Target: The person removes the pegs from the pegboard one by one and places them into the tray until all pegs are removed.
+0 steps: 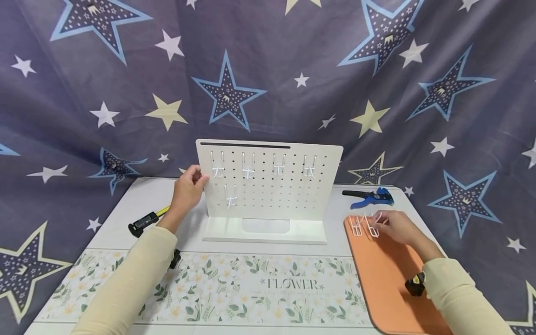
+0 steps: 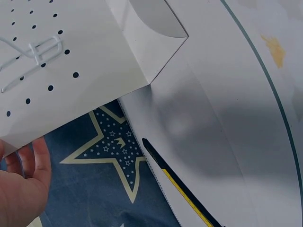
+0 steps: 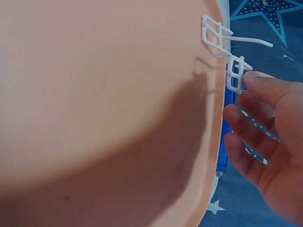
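Note:
A white pegboard (image 1: 276,200) stands upright on its base, with several white wire hooks in a top row and one hook (image 1: 231,197) lower at the left. My left hand (image 1: 189,191) holds the board's left edge, thumb at the front; in the left wrist view the fingers (image 2: 40,158) curl behind it. Over the far end of the orange tray (image 1: 387,274), my right hand (image 1: 398,227) pinches a white wire hook (image 3: 234,75) between thumb and fingers. Another white hook (image 1: 356,228) lies on the tray, left of the held one.
Behind the tray lies a blue-handled wire stripper (image 1: 377,198). A slim black-and-yellow tool (image 1: 144,223) rests left of the pegboard. A floral strip (image 1: 234,288) reading FLOWER runs across the table front. A star-patterned curtain (image 1: 276,60) hangs behind the table.

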Demonstrator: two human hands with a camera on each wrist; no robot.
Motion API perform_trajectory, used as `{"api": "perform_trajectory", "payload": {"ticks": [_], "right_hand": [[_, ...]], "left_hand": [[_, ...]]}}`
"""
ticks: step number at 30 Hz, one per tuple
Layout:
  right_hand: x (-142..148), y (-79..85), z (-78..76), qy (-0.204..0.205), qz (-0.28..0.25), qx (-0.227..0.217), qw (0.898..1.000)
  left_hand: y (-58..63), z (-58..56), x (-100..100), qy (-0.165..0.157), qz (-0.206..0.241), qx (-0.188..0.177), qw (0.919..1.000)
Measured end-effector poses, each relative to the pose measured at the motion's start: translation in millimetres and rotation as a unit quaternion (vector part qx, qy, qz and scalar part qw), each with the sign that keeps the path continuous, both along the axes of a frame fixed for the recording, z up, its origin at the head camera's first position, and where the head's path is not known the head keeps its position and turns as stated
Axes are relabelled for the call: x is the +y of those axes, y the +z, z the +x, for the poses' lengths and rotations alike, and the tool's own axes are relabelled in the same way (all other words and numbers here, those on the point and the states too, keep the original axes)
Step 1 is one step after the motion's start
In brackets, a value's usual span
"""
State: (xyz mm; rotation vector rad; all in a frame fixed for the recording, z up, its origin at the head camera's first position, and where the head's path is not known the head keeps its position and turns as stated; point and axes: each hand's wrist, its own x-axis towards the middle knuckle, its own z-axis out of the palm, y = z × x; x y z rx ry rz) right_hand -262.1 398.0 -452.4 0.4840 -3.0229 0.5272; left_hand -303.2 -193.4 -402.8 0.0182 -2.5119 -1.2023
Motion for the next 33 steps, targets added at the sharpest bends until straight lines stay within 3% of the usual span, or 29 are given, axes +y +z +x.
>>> {"api": "perform_trajectory", "payload": {"ticks": [14, 33], "right_hand": [[6.7, -19.1, 1.0, -0.014, 0.018, -0.013, 1.000], [5.5, -12.6, 0.8, -0.006, 0.021, -0.033, 0.999]], "left_hand": [[-0.8, -0.5, 0.1, -0.001, 0.000, -0.002, 1.0000], [0.9, 0.6, -0.1, 0.002, 0.000, -0.013, 0.9999]]}}
